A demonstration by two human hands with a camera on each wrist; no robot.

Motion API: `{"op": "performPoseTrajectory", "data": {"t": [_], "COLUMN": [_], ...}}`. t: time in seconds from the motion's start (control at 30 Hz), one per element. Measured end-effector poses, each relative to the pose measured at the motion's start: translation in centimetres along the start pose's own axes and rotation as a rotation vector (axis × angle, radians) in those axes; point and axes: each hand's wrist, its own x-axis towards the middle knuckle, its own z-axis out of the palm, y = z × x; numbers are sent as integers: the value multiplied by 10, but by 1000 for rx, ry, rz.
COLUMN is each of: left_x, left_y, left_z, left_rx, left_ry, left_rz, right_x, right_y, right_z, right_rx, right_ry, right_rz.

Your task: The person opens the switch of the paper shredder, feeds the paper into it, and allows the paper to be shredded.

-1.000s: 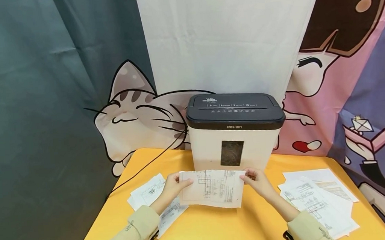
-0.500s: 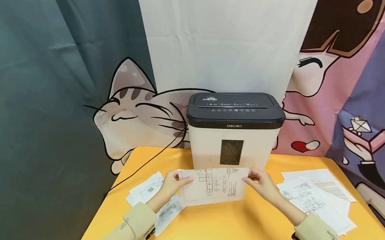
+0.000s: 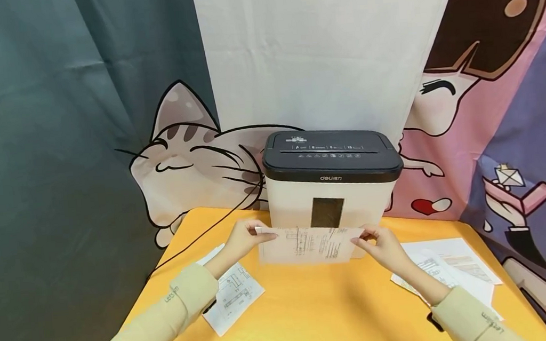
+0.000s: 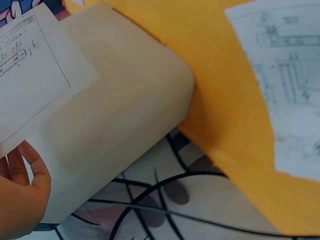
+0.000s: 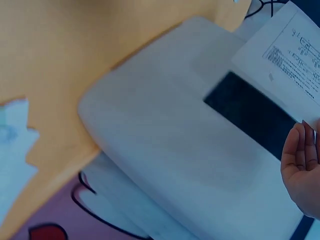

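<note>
A sheet of paper (image 3: 305,246) with printed line drawings is stretched between both hands, in front of the paper shredder (image 3: 280,202) and above the yellow table. My left hand (image 3: 243,238) pinches its upper left corner, thumb on the near side. At the opposite upper corner my right hand (image 3: 380,245) pinches it the same way. The left wrist view has the left hand (image 4: 22,192) at the sheet's edge beside the shredder's pale body. In the right wrist view the right hand (image 5: 302,167) is at the paper's edge, near the shredder's dark window (image 5: 250,115).
Printed sheets (image 3: 237,299) lie on the table (image 3: 304,318) at the left, partly under the left forearm. More papers (image 3: 467,257) lie at the right. A black cable (image 3: 196,238) runs from the left table edge toward the shredder. Cartoon-printed cloth (image 3: 176,167) hangs behind.
Both hands have lifted the sheet and moved it toward the shredder, now overlapping the lower part of its window. The sheet looks more foreshortened, and more of the left-hand papers shows.
</note>
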Motion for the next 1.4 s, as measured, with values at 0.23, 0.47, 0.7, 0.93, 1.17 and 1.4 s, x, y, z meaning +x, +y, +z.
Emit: {"op": "performPoseTrajectory", "data": {"t": [0.23, 0.47, 0.7, 0.93, 1.17, 1.4], "left_x": [16, 30, 42, 56, 73, 83], "left_y": [19, 54, 84, 113, 139, 148], "left_z": [-9, -23, -31, -40, -50, -59], "left_rx": [31, 70, 38, 23, 86, 107], "left_ry": [-47, -35, -48, -79, -64, -73], "left_rz": [94, 147, 205, 230, 192, 166], "right_x": [15, 29, 42, 57, 75, 94], "right_y": [-17, -34, -52, -62, -65, -72], "right_z": [-28, -51, -83, -106, -121, -133], "right_rx": [-87, -90, -66, -77, -37, -65], "right_ry": [-3, 19, 62, 126, 168, 190], "right_rz": [-5, -49, -128, -146, -104, -100]}}
